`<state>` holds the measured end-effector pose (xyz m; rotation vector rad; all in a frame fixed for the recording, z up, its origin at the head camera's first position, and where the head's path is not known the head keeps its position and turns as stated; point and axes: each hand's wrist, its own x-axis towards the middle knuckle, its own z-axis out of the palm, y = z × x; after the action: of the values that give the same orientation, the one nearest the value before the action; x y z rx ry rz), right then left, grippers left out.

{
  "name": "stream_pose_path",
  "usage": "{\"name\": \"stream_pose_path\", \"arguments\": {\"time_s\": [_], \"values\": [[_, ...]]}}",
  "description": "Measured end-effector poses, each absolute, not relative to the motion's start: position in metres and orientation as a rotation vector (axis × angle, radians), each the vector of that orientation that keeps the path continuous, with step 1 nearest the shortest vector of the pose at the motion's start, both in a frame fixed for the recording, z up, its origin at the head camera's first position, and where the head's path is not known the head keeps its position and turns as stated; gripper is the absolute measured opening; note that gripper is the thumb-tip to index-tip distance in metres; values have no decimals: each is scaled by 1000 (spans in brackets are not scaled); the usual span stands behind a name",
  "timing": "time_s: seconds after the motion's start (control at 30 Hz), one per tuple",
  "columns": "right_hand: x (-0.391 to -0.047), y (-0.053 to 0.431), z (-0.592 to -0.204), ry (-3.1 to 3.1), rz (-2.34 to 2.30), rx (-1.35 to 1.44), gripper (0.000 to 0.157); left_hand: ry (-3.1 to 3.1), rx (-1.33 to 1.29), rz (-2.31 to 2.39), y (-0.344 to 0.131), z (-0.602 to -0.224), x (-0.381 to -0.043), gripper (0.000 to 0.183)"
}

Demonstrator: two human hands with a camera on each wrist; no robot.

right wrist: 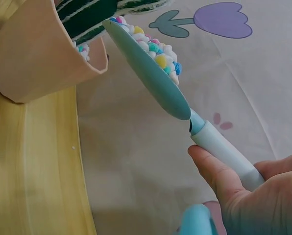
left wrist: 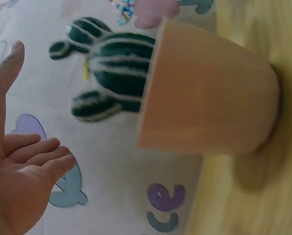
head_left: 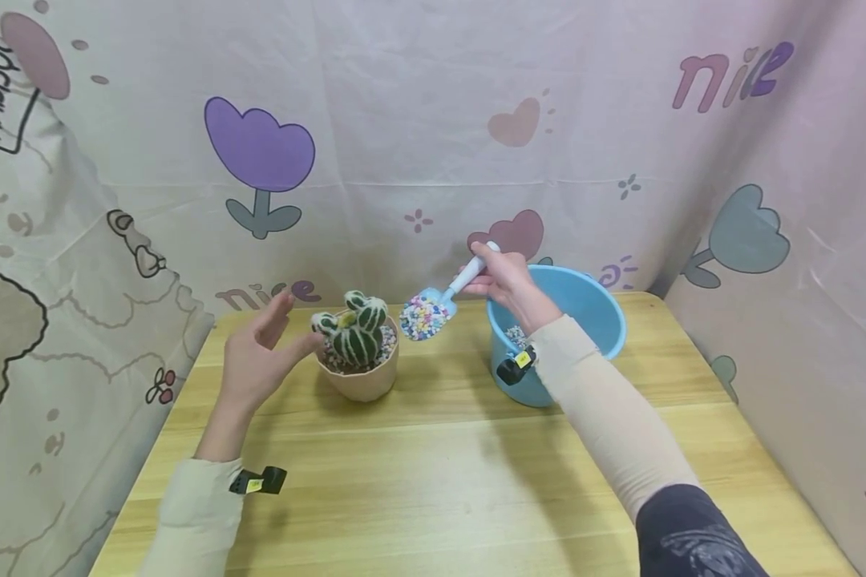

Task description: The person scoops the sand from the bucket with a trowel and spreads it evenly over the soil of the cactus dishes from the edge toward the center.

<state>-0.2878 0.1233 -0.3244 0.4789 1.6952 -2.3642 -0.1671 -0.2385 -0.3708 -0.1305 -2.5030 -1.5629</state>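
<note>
My right hand (head_left: 503, 276) grips the white handle of a small light-blue shovel (head_left: 467, 276). Its scoop carries a heap of multicoloured pebbles (head_left: 424, 314), raised just to the right of a potted cactus (head_left: 357, 343). The cactus is green with white stripes and stands in a peach-coloured pot (head_left: 364, 385) with more pebbles around its base. On the pot's left, my left hand (left wrist: 28, 171) is held up with fingers extended and thumb apart; in the left wrist view it does not touch the pot. The right wrist view shows the loaded scoop (right wrist: 151, 78) tilted near the pot's rim.
A light-blue bucket (head_left: 584, 292) stands on the right of the wooden table (head_left: 418, 481), partly behind my right forearm, with some pebbles (head_left: 517, 336) inside. Printed cloth (head_left: 404, 96) hangs behind and at both sides of the table.
</note>
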Motion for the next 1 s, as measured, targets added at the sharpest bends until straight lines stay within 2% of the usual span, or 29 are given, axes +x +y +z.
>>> {"name": "stream_pose_path", "arguments": {"time_s": [0.23, 0.5, 1.0], "values": [[-289, 114, -328, 1684, -2352, 507, 61, -2688, -56, -1509, -252, -400, -170, 104], [-287, 107, -332, 1740, -2334, 489, 60, -2831, -244, -1499, -254, -425, -176, 119], [-286, 100, -332, 1788, -2321, 481, 63, -2807, -302, -1561, -241, -442, -184, 124]]}}
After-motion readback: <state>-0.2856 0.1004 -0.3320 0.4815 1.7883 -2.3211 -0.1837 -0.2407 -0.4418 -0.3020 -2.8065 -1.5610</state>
